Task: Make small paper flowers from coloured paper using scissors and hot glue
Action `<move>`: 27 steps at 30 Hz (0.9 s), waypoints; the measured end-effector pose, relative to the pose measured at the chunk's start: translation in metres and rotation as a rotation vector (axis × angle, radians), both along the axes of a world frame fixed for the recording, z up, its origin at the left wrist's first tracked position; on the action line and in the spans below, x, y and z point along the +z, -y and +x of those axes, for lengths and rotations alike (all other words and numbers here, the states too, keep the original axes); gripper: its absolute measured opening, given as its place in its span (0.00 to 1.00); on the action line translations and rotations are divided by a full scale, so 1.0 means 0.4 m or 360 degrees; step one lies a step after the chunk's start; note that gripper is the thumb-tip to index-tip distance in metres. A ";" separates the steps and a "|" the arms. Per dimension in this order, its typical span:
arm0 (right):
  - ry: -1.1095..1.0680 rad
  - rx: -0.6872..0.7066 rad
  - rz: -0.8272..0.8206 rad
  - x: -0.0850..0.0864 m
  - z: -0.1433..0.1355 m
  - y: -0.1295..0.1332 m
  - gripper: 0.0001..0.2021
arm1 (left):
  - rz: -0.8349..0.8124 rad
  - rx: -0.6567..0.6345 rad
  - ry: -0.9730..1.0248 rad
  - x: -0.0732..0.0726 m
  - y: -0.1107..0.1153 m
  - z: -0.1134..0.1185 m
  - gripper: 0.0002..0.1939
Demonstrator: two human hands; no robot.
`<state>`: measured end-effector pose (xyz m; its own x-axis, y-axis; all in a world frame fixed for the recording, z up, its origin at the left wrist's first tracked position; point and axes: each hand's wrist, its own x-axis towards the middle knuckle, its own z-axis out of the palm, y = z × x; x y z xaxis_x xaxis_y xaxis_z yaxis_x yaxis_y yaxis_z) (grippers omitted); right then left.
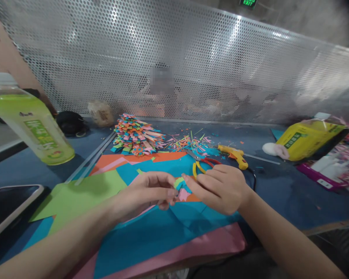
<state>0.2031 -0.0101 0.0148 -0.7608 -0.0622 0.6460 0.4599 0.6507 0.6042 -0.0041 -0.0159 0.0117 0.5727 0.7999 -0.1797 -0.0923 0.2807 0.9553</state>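
Between my hands is a small folded paper piece [182, 187] in green, blue and pink. My left hand [151, 190] pinches its left side between thumb and fingers. On its right side, the fingers of my right hand [219, 188] are closed against it. Colored sheets lie underneath, among them a blue sheet [151, 240], a green sheet [84, 193] and a pink sheet [221, 242]. Scissors with red and yellow handles [203, 162] lie just beyond my right hand, partly hidden by it. A layered cone of colorful paper strips [136, 135] stands behind the sheets.
Paper scraps [192, 144] are heaped beside the cone. A yellow glue gun [235, 155] lies right of them. A green drink bottle [31, 124] and a dark phone or tablet [11, 209] are at left. A yellow-labelled bottle [305, 137] and purple tray [322, 176] sit at right.
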 end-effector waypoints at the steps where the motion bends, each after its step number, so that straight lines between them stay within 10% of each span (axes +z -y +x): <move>1: 0.0000 -0.0006 0.0008 0.000 0.000 0.000 0.10 | -0.0027 0.0008 0.0014 0.000 0.000 0.000 0.08; 27: 0.0036 -0.0047 0.0104 -0.004 -0.004 0.000 0.08 | -0.0052 0.0046 0.0041 0.001 0.000 0.005 0.05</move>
<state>0.2017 -0.0102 0.0132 -0.7772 -0.0808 0.6241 0.4642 0.5959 0.6553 -0.0021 -0.0158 0.0122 0.5543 0.8100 -0.1916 -0.1253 0.3088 0.9428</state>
